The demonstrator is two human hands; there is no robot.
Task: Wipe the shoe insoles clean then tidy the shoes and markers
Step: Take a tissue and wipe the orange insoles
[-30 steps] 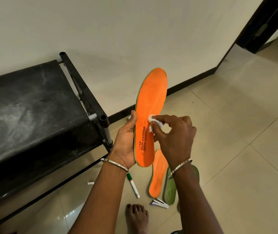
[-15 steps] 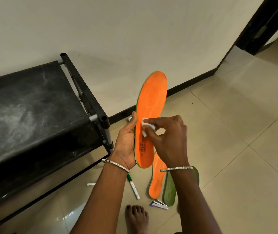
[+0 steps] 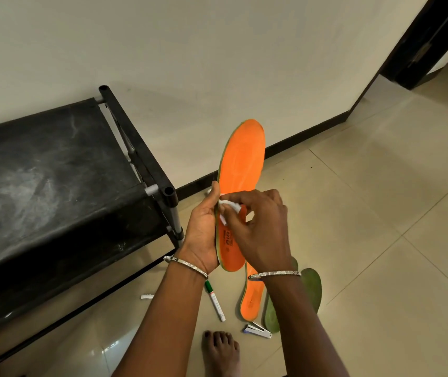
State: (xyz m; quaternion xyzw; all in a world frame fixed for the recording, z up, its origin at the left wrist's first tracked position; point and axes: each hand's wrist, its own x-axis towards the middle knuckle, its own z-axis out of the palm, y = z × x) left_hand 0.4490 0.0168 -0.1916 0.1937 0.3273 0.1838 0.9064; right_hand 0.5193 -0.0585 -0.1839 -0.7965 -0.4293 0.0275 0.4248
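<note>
Orange foam insole [image 3: 241, 164] stands nearly upright in front of the person, toe end toward 12 o'clock, heel end low between the two hands. The left hand [image 3: 202, 232] grips the heel half from the 9 o'clock side, with the palm behind it and the thumb lying along its left edge. The right hand [image 3: 262, 232] comes in from 3 o'clock, its fingers curled and pinching a small white wipe [image 3: 227, 205] against the orange face near the middle, just above the printed lettering. A thin bracelet sits on each wrist.

On the tiled floor [image 3: 367, 213] below the hands, at about 6 o'clock, a second orange insole [image 3: 252, 300] lies face up. A green insole [image 3: 311, 289] lies just beside it toward 4 o'clock, partly hidden by the right forearm. A green-capped marker [image 3: 214, 300] lies at 7 o'clock, near the left forearm, and a small stapler [image 3: 258, 331] lies at the foot of the floor insoles. A white cap [image 3: 146, 297] rests toward 8 o'clock, near the black shoe rack [image 3: 54, 186], which stands against the wall at 9 o'clock. A bare foot [image 3: 220, 352] shows at the bottom edge.
</note>
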